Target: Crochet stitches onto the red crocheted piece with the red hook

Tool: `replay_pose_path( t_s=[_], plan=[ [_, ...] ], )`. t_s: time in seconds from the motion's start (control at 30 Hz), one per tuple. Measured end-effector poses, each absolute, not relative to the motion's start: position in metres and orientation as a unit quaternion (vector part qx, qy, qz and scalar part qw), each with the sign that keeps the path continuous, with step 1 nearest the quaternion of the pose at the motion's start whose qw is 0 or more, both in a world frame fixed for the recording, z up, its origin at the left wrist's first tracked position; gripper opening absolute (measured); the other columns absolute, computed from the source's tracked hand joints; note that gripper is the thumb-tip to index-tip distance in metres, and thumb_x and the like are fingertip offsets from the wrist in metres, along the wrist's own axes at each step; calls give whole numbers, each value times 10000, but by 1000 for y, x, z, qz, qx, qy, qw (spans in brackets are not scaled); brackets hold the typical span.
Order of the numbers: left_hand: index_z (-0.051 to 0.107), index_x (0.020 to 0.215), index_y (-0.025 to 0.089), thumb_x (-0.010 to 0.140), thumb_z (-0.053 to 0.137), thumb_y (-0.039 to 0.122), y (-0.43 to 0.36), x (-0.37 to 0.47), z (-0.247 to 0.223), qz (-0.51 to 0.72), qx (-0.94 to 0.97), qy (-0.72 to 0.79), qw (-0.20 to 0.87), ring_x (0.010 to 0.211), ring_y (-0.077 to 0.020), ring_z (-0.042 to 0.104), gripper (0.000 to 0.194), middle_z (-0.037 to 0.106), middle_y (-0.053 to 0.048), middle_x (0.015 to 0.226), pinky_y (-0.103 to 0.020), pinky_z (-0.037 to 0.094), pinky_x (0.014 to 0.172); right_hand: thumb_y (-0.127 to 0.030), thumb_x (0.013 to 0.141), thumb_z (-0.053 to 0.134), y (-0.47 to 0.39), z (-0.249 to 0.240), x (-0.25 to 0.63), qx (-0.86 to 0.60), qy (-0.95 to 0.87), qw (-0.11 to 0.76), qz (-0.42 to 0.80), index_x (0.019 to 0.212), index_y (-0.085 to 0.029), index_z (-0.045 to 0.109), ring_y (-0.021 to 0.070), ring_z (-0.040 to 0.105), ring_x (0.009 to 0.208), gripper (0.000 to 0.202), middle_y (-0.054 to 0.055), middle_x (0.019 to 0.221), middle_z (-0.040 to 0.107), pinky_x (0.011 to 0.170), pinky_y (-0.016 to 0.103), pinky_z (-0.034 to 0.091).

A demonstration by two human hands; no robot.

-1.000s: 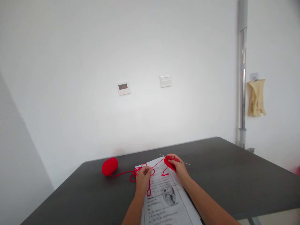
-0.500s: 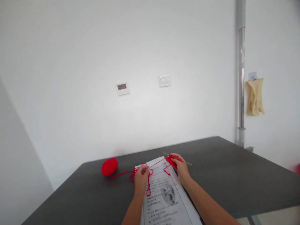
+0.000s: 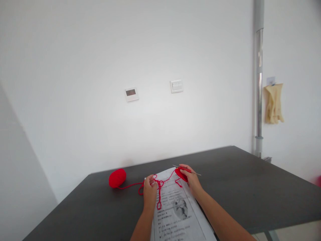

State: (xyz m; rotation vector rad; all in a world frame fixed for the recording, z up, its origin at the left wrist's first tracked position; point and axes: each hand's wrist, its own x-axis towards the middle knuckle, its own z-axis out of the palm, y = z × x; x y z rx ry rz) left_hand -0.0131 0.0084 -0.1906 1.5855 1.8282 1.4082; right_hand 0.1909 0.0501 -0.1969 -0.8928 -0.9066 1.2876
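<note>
My right hand (image 3: 192, 180) is closed around a crochet hook (image 3: 196, 173), a thin metal shaft with a red grip. Against the same fingers sits a small red crocheted piece (image 3: 181, 174), a short yarn tail hanging below it. My left hand (image 3: 149, 191), fingers curled, is at a loose tangle of red yarn (image 3: 159, 187); the strand seems to pass through its fingers, though the exact grip is hard to see. From the tangle one slack strand runs right to the crocheted piece, and another leads left to the red yarn ball (image 3: 117, 178).
Under my hands lies a printed sheet (image 3: 173, 226) with text and a dark picture, on a dark table (image 3: 240, 187). Behind the table rises a white wall with a thermostat (image 3: 131, 94) and a switch (image 3: 177, 86). Yellow gloves (image 3: 274, 103) hang beside a metal pole (image 3: 259, 90).
The strand between my hands was taut and now sags. My right hand has shifted slightly left with the hook and crocheted piece. My left hand has turned a little, its fingers shifting left.
</note>
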Motion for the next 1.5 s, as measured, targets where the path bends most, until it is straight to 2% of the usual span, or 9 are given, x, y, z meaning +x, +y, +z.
replay_pose_path(
  t_s=[0.2, 0.4, 0.6, 0.9, 1.07, 1.3, 1.5],
  plan=[
    [593, 1166, 164, 909, 584, 303, 1, -5, -189, 367, 660, 641, 138, 1029, -233, 619, 292, 615, -92, 1200, -453, 524, 871, -297, 935, 586, 50, -200, 183, -417, -491, 559, 522, 1167, -152, 584, 202, 648, 943, 273, 76, 1147, 627, 791, 388, 561],
    [590, 1170, 165, 914, 577, 307, 0, -6, -185, 327, 680, 644, 125, 1008, -227, 626, 293, 618, -91, 1191, -443, 532, 856, -298, 936, 583, 39, -201, 179, -435, -607, 514, 422, 1166, -161, 590, 216, 634, 997, 268, 80, 1183, 616, 840, 414, 545],
    [597, 1155, 163, 916, 574, 308, -2, -6, -183, 364, 673, 629, 139, 984, -218, 633, 281, 628, -88, 1169, -432, 538, 843, -298, 941, 575, 34, -198, 181, -452, -678, 475, 331, 1154, -169, 598, 212, 629, 1008, 250, 81, 1190, 616, 861, 420, 535],
    [596, 1147, 158, 918, 572, 309, -4, -4, -179, 467, 625, 600, 176, 947, -207, 642, 276, 635, -84, 1141, -407, 553, 803, -300, 943, 572, 34, -198, 182, -460, -718, 450, 266, 1148, -164, 598, 203, 639, 974, 247, 78, 1163, 626, 836, 406, 545],
    [608, 1092, 141, 927, 558, 315, -7, -2, -177, 479, 602, 603, 210, 805, -166, 654, 244, 663, -58, 1006, -352, 563, 714, -298, 947, 566, 32, -196, 182, -456, -744, 430, 233, 1139, -166, 602, 198, 641, 966, 236, 76, 1155, 630, 836, 402, 545],
    [598, 1137, 154, 919, 570, 312, -8, -2, -174, 485, 584, 605, 239, 906, -194, 649, 271, 643, -80, 1115, -383, 562, 766, -296, 946, 568, 26, -192, 182, -465, -775, 389, 179, 1140, -167, 603, 205, 635, 988, 235, 78, 1167, 625, 852, 413, 539],
    [605, 1091, 141, 926, 560, 312, -8, 0, -173, 483, 599, 586, 256, 801, -164, 650, 243, 659, -57, 1002, -343, 562, 701, -295, 949, 562, 22, -183, 182, -472, -776, 395, 137, 1141, -175, 605, 209, 626, 1014, 230, 80, 1190, 617, 876, 423, 528]
  ],
)
